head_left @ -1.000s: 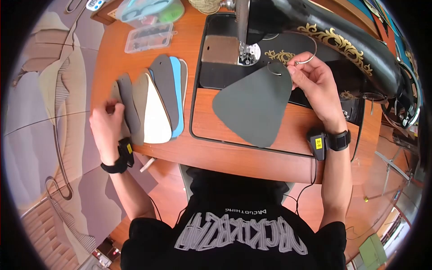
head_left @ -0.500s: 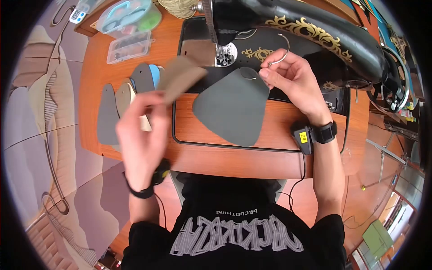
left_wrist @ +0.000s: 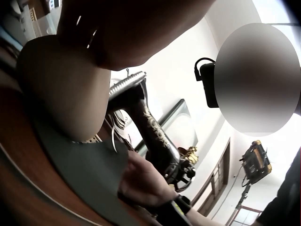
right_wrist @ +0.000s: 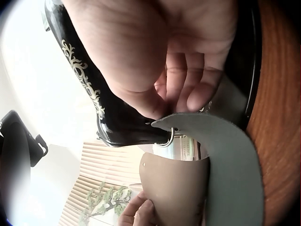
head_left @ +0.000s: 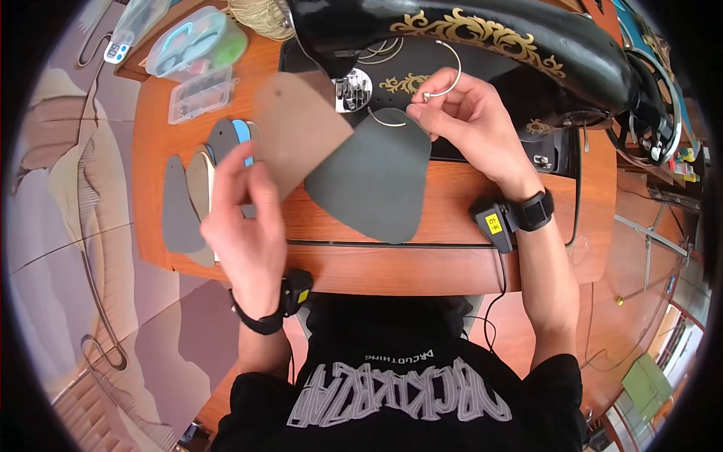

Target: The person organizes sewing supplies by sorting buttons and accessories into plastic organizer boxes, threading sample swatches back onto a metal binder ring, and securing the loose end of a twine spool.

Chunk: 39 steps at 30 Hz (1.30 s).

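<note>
My left hand (head_left: pixel 245 226) pinches a brown leather-like swatch (head_left: pixel 305 132) by its edge, thumb on one side and fingers on the other. A small hole shows near the swatch's far end. My right hand (head_left: pixel 474 132) pinches the top corner of a dark grey-green swatch (head_left: pixel 376 188), along with an open metal ring (head_left: pixel 458 71). That ring passes through the grey-green swatch near its narrow end, as the right wrist view also shows at the ring's curved tip (right_wrist: pixel 170 139). The brown swatch overlaps the grey-green one's left edge in the head view.
More swatches, grey (head_left: pixel 181 207), tan, white and blue (head_left: pixel 242 131), lie on the wooden table at left. Behind them are a clear lidded case (head_left: pixel 202 94) and a tub with blue-handled scissors (head_left: pixel 188 41). A black sewing machine (head_left: pixel 482 41) spans the back right.
My left hand has picked up the brown swatch from the left of the row and brought it right, beside the grey-green swatch. My right hand keeps its hold on the grey-green swatch and ring.
</note>
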Motion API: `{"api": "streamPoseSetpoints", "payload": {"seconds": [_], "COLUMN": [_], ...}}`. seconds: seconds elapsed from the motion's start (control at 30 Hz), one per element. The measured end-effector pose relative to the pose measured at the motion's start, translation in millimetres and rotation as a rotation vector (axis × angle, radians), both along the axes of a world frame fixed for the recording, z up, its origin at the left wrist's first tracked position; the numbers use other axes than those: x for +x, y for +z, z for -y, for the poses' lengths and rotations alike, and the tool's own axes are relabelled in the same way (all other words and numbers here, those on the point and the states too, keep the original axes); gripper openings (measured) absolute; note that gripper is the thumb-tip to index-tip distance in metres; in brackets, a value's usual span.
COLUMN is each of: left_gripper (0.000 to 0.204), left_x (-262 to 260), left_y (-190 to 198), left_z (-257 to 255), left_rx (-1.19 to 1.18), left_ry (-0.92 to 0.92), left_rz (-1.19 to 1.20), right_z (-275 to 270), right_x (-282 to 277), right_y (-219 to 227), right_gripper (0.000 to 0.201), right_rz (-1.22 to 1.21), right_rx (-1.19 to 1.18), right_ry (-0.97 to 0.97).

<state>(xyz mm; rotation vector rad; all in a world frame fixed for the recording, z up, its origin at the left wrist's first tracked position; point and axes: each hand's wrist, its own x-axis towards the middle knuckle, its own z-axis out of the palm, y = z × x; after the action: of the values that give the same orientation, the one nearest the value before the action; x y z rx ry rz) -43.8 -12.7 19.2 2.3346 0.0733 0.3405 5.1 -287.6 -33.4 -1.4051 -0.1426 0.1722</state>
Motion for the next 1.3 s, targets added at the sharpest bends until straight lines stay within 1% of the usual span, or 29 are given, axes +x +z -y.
{"api": "streamPoseSetpoints", "payload": {"seconds": [0.07, 0.1, 0.17, 0.2, 0.27, 0.4, 0.6, 0.7, 0.77, 0.8, 0.87, 0.9, 0.97, 1.0, 1.07, 1.2, 1.27, 1.3], "left_gripper": [0.022, 0.022, 0.030, 0.036, 0.041, 0.043, 0.048, 0.052, 0.052, 0.052, 0.050, 0.050, 0.050, 0.050, 0.047, 0.040, 0.037, 0.037], "left_x": [6, 6, 4, 3, -2, -3, -10, -11, -10, -11, -14, -14, -15, -15, -16, -16, -13, -12], "left_y": [2, 2, 0, -3, -2, -2, 7, 5, 1, 3, 9, 8, 5, 5, 5, -6, -14, -14], "left_z": [-4, -3, 3, 7, 17, 21, 23, 24, 25, 26, 31, 32, 36, 38, 40, 40, 37, 37], "left_rx": [0.146, 0.145, 0.324, 0.318, 0.319, 0.312, 0.360, 0.399, 0.428, 0.427, 0.429, 0.429, 0.320, 0.320, 0.321, 0.303, 0.138, 0.139], "left_ry": [-0.025, -0.026, -0.262, -0.388, -0.471, -0.481, -0.565, -0.566, -0.616, -0.614, -0.679, -0.678, -0.632, -0.631, -0.557, -0.492, -0.524, -0.524], "left_rz": [0.195, 0.195, 0.313, 0.328, 0.293, 0.285, 0.272, 0.297, 0.371, 0.370, 0.235, 0.234, 0.181, 0.179, 0.067, 0.014, -0.055, -0.055], "right_z": [-1, -2, -1, -1, -2, -2, -2, -2, -2, -1, 1, 2, 3, 4, 3, -1, -3, -3], "right_x": [-1, -2, -2, -1, -2, -2, -1, -3, -3, -3, -2, -2, -2, -2, -3, -6, -5, -5], "right_y": [4, 5, 4, 3, 4, 5, 3, 7, 7, 7, 7, 6, 7, 7, 8, 11, 10, 9], "right_gripper": [0.011, 0.012, 0.012, 0.013, 0.013, 0.014, 0.014, 0.013, 0.013, 0.013, 0.014, 0.014, 0.014, 0.015, 0.016, 0.019, 0.019, 0.019], "right_rz": [-0.002, -0.002, 0.000, 0.004, 0.001, 0.008, -0.012, -0.015, -0.006, 0.002, 0.019, 0.036, 0.036, 0.036, 0.032, 0.023, 0.026, 0.029], "right_rx": [-0.019, -0.039, -0.041, -0.042, -0.043, -0.035, -0.062, -0.120, -0.112, -0.104, -0.105, -0.105, -0.103, -0.100, -0.107, -0.131, -0.126, -0.121], "right_ry": [0.002, 0.009, 0.012, 0.017, 0.013, 0.007, -0.016, -0.011, -0.007, -0.006, 0.008, 0.020, 0.033, 0.046, 0.066, 0.131, 0.143, 0.154]}}
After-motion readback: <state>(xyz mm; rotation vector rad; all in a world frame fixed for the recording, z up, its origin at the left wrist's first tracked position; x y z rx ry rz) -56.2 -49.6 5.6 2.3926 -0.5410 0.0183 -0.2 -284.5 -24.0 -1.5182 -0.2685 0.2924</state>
